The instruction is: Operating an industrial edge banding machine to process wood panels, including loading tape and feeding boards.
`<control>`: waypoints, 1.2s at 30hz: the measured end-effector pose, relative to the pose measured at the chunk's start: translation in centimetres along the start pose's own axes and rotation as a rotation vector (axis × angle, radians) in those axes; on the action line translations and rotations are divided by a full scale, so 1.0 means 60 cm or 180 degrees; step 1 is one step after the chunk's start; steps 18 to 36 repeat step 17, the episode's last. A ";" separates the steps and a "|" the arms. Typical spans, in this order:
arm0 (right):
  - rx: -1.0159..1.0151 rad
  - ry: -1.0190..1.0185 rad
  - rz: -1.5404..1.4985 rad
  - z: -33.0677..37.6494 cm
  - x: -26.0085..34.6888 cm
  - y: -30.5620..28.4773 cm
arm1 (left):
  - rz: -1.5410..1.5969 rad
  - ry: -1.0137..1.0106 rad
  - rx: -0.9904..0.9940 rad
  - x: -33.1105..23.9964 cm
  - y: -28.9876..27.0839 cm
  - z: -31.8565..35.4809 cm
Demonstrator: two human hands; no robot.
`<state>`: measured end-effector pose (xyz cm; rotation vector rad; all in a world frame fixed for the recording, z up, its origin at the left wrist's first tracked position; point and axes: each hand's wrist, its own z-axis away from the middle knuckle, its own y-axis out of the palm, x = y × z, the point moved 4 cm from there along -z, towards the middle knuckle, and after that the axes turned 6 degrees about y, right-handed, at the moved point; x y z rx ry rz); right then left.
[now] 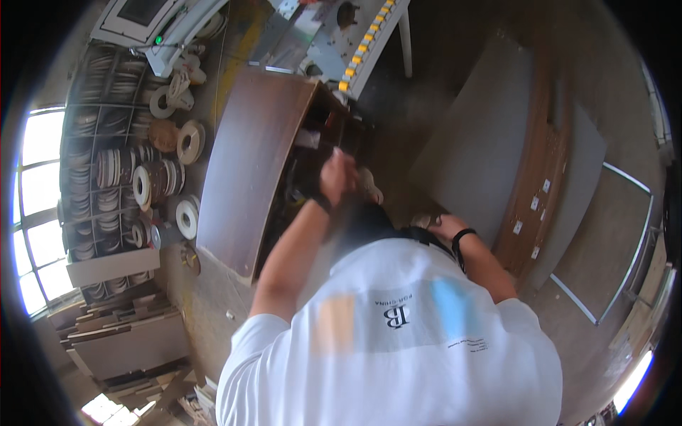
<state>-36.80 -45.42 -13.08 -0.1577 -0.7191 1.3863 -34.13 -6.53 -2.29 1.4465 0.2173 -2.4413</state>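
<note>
My left hand (339,175), with a dark band at its wrist, is raised in front of the open side of a brown wooden cabinet (249,163). Motion smears its fingers, and whether they hold anything is unclear. Just beyond it, a small pale piece (307,138) lies at the cabinet's opening. My right hand (447,227), also with a black band, hangs low beside my dark trousers. A small beige thing (423,221) shows at its fingertips; I cannot make out whether the hand holds it. The cabinet's inside is dark, with loose items hard to tell apart.
Large panels (483,128) stand on the right, one brown board (536,192) with small white labels. A machine table with yellow rollers (362,48) stands ahead. Edge-band rolls (188,216) and a full rack (106,156) line the left. Board offcuts (131,348) are stacked at lower left.
</note>
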 end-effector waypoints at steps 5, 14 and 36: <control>0.0683 0.0477 0.0654 -0.024 0.050 -0.013 | -0.3393 -0.0513 0.1141 0.102 -0.018 -0.057; -0.0816 -0.0027 0.0018 -0.118 0.203 -0.095 | -0.3975 0.0041 0.1944 0.109 -0.154 -0.106; -0.1126 -0.0387 -0.0184 -0.135 0.237 -0.139 | -0.3846 -0.0388 0.2258 0.104 -0.164 -0.134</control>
